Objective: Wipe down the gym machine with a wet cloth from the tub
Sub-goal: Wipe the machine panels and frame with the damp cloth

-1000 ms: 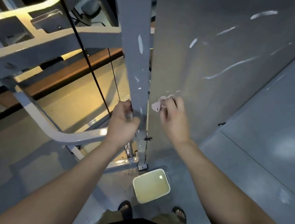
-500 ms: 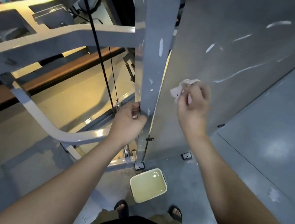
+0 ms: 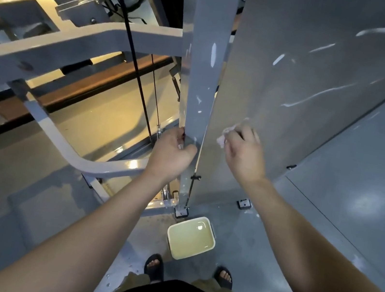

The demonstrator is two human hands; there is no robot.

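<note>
The grey gym machine has a vertical post [image 3: 204, 71] and a broad flat side panel [image 3: 287, 72] marked with pale streaks. My left hand [image 3: 172, 154] grips the edge of the post low down. My right hand [image 3: 245, 152] holds a small pale pink cloth [image 3: 223, 137] bunched in its fingers and presses it against the side panel. Most of the cloth is hidden under the fingers. A cream tub [image 3: 191, 238] holding pale liquid stands on the floor at the foot of the machine, just in front of my feet.
Black cables [image 3: 131, 46] run down left of the post, with a grey frame arm [image 3: 81, 40] and a curved white bar [image 3: 96, 165] beyond. A grey wall [image 3: 372, 176] rises at the right. The grey floor [image 3: 23, 206] shows wet spots near my sandals.
My right hand with the cloth rose up the panel and has come down again. The left hand has kept its grip on the post. The view has shifted slightly.
</note>
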